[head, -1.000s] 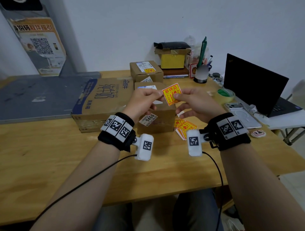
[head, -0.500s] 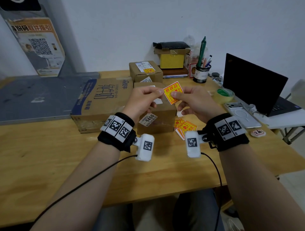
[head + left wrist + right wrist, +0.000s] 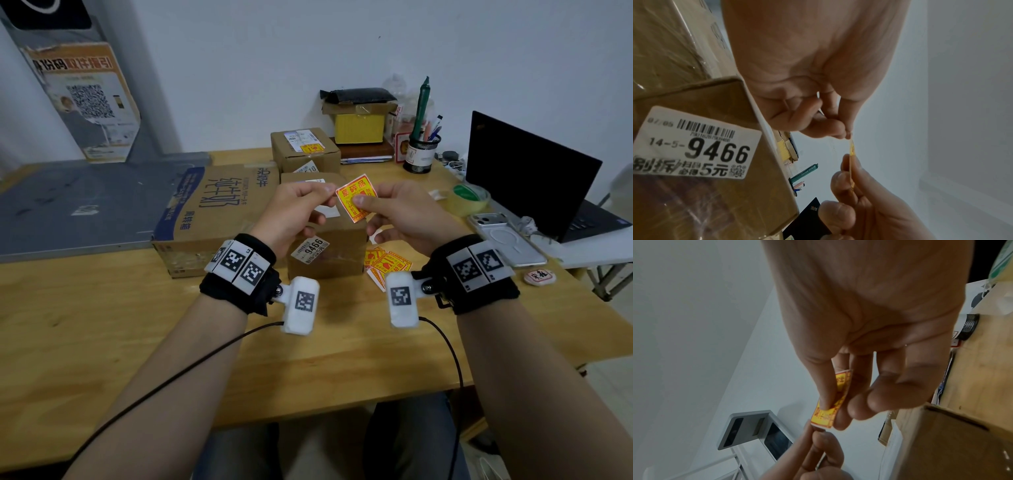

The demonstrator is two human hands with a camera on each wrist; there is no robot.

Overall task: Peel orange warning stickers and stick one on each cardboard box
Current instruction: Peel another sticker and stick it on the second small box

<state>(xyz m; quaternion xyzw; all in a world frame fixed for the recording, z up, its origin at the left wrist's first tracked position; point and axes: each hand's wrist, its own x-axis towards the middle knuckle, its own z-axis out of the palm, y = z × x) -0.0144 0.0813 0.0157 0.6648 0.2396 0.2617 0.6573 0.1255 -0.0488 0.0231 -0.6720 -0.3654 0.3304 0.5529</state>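
Both hands hold one orange warning sticker (image 3: 354, 198) in the air above a small cardboard box (image 3: 325, 250) that bears a 9466 label. My left hand (image 3: 329, 190) pinches the sticker's left corner with thumb and forefinger. My right hand (image 3: 361, 200) pinches its middle, thumb on the printed face. In the left wrist view the sticker (image 3: 852, 149) shows edge-on between the left fingertips (image 3: 846, 136) and the right hand's fingers (image 3: 851, 170). In the right wrist view the sticker (image 3: 826, 413) bends slightly. A rear box (image 3: 305, 150) carries an orange sticker (image 3: 312, 148) on top. A large flat box (image 3: 212, 212) lies to the left.
Loose orange stickers (image 3: 387, 265) lie on the wooden table (image 3: 308, 359) right of the small box. Further right are a tape roll (image 3: 471, 198), a phone (image 3: 503, 236) and an open laptop (image 3: 527, 185). A pen holder (image 3: 421, 154) and a yellow box (image 3: 358, 126) stand at the back.
The hands and the sticker have stayed almost in place above the small box. The sticker has tilted a little as the left fingertips took its left corner.
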